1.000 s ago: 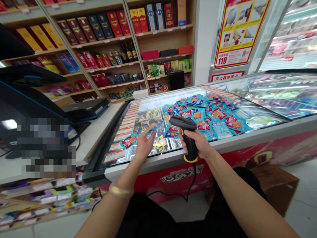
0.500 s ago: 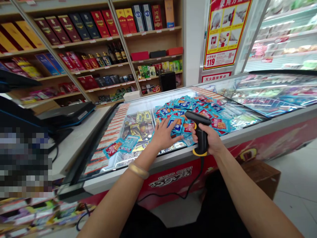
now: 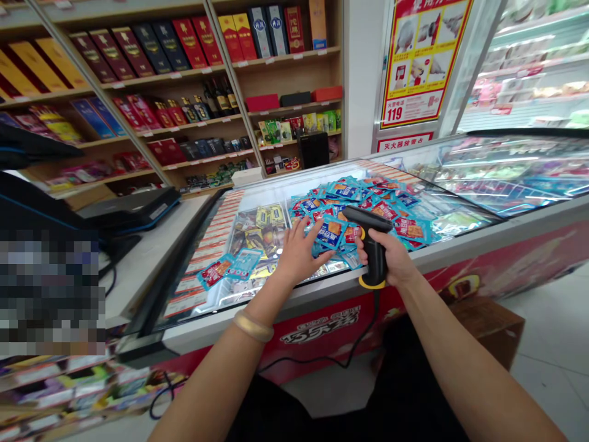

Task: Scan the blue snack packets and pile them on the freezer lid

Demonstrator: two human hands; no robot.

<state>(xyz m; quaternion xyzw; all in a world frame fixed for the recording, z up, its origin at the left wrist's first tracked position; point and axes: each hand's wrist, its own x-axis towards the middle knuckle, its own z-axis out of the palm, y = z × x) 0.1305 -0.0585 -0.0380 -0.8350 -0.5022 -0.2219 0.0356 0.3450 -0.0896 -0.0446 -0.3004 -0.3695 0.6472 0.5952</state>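
My right hand (image 3: 391,258) is wrapped round the handle of a black and yellow barcode scanner (image 3: 375,264), its head pointing left over the freezer's glass top. Fingers spread, my left hand (image 3: 301,252) hovers at or touches the near left edge of a heap of blue and red snack packets (image 3: 405,227); contact is hard to tell. Just right of its fingers lies a blue-fronted packet (image 3: 331,231). Two packets (image 3: 230,268) lie apart on the glass to the left, one red-fronted and one mostly light blue. A cable (image 3: 363,337) hangs from the scanner.
The chest freezer (image 3: 197,337) has a glass top with yellow packs visible beneath. At left stands a counter (image 3: 184,221) with dark equipment (image 3: 133,209). Shelves (image 3: 285,61) of boxes and bottles rise behind. A cardboard box (image 3: 492,331) sits on the floor at right.
My left hand has shifted slightly left, off the blue-fronted packet, which now shows more fully. My right hand keeps hold of the scanner in nearly the same place. The view has shifted slightly.
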